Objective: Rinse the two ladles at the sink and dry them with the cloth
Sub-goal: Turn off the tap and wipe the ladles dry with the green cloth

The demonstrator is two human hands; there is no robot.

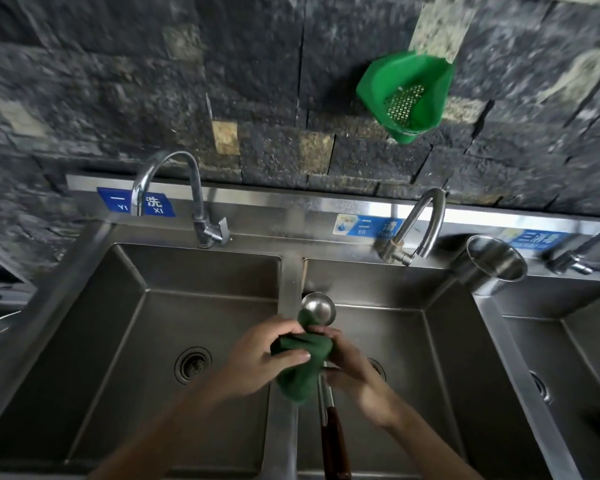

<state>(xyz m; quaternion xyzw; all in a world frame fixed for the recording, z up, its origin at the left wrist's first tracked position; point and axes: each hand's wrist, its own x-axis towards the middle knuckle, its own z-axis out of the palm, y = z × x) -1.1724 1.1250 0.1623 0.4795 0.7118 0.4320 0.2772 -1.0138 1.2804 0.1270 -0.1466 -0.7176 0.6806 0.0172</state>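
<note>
A steel ladle [318, 308] with a dark wooden handle is held over the divider between the left and middle basins, bowl pointing away from me. A green cloth [300, 372] is wrapped around its shaft just below the bowl. My left hand [257, 355] grips the cloth from the left, thumb across it. My right hand [352, 365] grips the cloth-wrapped shaft from the right. The handle [334, 445] runs down toward the bottom edge. Only one ladle shows.
A steel three-basin sink [290, 271] spans the view, with a curved tap [174, 188] behind the left basin and another tap [420, 223] behind the middle one. A steel cup [496, 263] stands on the rim at right. A green strainer scoop [407, 95] hangs on the stone wall.
</note>
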